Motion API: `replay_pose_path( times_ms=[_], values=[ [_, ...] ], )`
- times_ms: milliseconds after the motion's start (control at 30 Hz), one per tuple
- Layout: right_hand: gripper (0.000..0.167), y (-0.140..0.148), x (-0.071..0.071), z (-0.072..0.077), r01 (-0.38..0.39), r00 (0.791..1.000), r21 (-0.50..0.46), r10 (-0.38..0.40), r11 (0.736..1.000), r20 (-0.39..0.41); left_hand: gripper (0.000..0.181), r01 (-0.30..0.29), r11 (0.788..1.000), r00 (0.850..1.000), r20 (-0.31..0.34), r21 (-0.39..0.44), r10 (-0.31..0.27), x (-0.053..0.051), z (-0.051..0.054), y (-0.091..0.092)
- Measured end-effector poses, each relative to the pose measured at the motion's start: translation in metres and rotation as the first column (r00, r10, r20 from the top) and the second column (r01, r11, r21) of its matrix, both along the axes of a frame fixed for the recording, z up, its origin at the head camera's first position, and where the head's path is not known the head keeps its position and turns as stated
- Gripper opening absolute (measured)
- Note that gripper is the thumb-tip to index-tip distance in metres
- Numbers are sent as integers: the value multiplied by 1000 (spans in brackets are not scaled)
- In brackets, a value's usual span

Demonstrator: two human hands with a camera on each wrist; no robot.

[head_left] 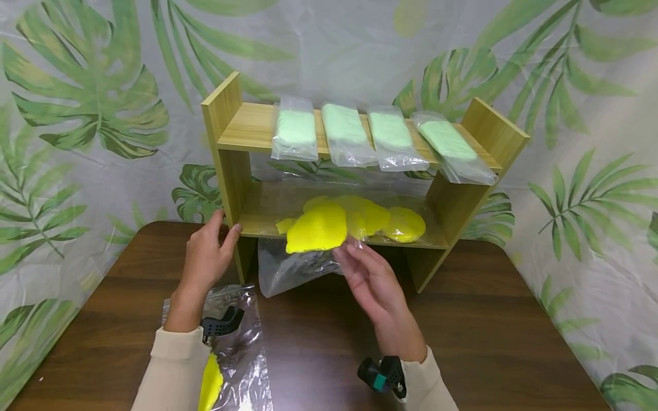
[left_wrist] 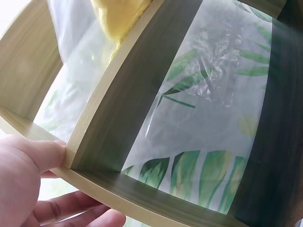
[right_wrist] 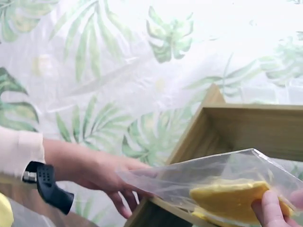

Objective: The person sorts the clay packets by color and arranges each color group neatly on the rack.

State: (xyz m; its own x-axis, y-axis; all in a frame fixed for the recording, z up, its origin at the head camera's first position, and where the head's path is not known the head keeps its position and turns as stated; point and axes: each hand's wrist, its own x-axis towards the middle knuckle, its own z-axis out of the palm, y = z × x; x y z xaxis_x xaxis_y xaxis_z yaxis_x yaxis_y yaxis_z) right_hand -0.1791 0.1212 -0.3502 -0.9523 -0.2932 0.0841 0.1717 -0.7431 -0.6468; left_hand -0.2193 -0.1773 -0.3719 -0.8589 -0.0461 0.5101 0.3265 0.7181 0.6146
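Note:
My left hand holds the left side panel of a small wooden shelf. In the left wrist view its thumb lies on the panel's front edge, the other fingers around the outer side. At the middle shelf's front, my right hand pinches a clear plastic bag with a flat yellow dough-like slab in it. The bag's loose end hangs below the shelf board. Behind it lie further bagged yellow pieces, partly covered. The right wrist view shows the right fingers against the yellow slab.
Several bagged pale green slabs lie in a row on the top shelf, their ends overhanging its front edge. Another clear bag with a yellow piece rests on the brown table under the left forearm. A leaf-patterned cloth hangs behind.

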Motion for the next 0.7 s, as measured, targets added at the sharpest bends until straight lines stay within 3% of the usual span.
replay_pose_path(
  times_ms=[167, 533, 600, 667, 700],
  values=[
    [45, -7, -3, 2, -48, 998, -47, 47, 998, -34, 40, 0, 1000, 1000, 8, 3, 0, 0, 0, 0],
    [54, -10, -4, -3, -159, 986, -89, 153, 983, -67, 40, -3, 1000, 1000, 13, 9, 3, 0, 0, 0],
    [56, -9, -2, -1, -149, 985, -15, 148, 989, -85, 40, -3, 1000, 1000, 14, 11, 3, 0, 0, 0],
    [59, -7, -1, 2, -107, 987, 130, 120, 986, -102, 39, -3, 1000, 1000, 14, 13, 3, 0, 1, 0],
    [60, -6, 0, 3, -78, 988, 220, 105, 972, -112, 39, -4, 1000, 1000, 13, 14, 4, 0, 1, 0]
  ],
)
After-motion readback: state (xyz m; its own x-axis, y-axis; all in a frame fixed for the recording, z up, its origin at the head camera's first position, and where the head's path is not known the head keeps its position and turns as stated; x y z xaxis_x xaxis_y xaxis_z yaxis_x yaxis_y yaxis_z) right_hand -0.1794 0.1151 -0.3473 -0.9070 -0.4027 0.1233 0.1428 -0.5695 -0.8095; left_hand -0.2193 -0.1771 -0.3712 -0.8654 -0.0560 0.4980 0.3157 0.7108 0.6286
